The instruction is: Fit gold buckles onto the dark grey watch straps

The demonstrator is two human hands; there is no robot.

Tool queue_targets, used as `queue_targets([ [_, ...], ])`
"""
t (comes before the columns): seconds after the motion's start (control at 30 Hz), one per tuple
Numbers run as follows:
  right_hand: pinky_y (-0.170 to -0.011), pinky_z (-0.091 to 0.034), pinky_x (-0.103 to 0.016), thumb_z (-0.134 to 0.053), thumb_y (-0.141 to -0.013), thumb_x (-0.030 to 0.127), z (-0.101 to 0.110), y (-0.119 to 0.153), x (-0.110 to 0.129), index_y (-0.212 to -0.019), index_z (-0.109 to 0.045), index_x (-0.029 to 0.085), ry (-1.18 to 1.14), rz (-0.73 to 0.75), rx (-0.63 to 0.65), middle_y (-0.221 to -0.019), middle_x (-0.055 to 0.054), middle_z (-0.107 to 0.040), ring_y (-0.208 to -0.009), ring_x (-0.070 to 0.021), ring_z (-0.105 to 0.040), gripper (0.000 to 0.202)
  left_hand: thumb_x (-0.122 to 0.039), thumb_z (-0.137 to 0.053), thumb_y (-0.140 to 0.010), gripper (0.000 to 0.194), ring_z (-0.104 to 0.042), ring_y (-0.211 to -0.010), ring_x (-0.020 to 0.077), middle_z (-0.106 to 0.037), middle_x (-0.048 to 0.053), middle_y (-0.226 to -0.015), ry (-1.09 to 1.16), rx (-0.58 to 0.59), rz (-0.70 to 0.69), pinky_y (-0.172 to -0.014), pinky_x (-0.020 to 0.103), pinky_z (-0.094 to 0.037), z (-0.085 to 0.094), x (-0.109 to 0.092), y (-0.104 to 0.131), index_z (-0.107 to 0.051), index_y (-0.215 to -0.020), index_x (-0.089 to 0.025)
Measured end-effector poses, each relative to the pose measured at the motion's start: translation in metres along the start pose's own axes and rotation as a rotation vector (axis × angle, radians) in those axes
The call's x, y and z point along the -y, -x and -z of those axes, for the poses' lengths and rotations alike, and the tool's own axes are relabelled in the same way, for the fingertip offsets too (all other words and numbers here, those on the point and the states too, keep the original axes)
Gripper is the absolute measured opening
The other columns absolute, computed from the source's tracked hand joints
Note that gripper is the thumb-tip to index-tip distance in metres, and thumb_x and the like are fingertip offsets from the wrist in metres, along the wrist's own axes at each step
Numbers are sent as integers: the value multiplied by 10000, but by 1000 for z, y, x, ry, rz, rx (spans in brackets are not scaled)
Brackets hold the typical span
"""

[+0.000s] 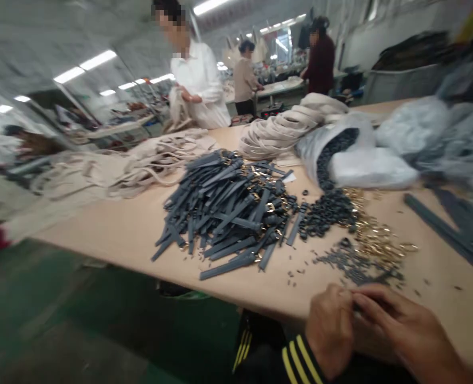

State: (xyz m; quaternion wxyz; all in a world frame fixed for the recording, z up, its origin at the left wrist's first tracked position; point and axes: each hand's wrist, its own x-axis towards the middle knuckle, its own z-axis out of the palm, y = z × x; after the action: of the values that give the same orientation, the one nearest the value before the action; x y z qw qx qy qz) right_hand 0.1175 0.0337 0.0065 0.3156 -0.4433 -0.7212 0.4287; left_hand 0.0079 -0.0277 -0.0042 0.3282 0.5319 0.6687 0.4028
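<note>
You are holding both hands together low in front of you. Your left hand [330,330] is curling into a loose fist, knuckles up, its wrist in a dark cuff with yellow stripes. Your right hand [400,325] is reaching leftward, fingers [370,304] meeting the left fingertips in a pinch.

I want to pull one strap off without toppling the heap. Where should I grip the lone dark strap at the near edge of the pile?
Probably take the dark strap at its left, plain end, coming from the table's near edge. It lies flat and apart from the pile there, while its right end tucks under other straps.
</note>
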Motion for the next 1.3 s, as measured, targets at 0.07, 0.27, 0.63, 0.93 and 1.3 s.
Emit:
queue_targets([
  [0.07,-549,-477,-253,-547,-766,358,4,2,2,-757,-651,222,-12,-28,72,-712,-31,-646,-592,-162,-581,172,-369,-192,-903,418,-530,-658,155,-576,47,-701,160,7,44,-607,262,-405,5,0,-3,-553,-831,-170],
  [0.27,-583,-447,-209,-548,-767,183,4,-2,8,-858,-584,176,-75,-78,132,-722,5,-606,-625,-113,-552,98,-397,-327,-872,313,-464,-523,112,-482,-26,-575,302,59,97,-514,214,-369,10,6,-12,-536,-801,-174],
  [0.63,-808,-410,-278,-546,-806,211,47,-7,18,-972,-585,166,278,223,53,-991,-71,-594,-925,-172,-526,175,-385,-495,-796,233,-391,-392,56,-460,-61,-486,384,183,165,-400,163,-312,26,0,-26,-504,-721,-165],
  [0.93,-566,-419,-180,-379,-871,172,64,-8,12,-752,-568,150,180,0,686,-579,12,-604,-533,-89,-570,225,-378,-480,-804,220,-381,-374,60,-424,-74,-439,279,252,165,-386,162,-305,18,7,-26,-480,-709,-179],
  [1.3,-523,-347,-159,-405,-858,164,55,-9,1,-612,-487,151,83,23,647,-516,45,-490,-471,-60,-445,260,-339,-450,-818,197,-395,-454,84,-413,-63,-503,64,295,4,-462,194,-317,18,8,-25,-472,-702,-182],
])
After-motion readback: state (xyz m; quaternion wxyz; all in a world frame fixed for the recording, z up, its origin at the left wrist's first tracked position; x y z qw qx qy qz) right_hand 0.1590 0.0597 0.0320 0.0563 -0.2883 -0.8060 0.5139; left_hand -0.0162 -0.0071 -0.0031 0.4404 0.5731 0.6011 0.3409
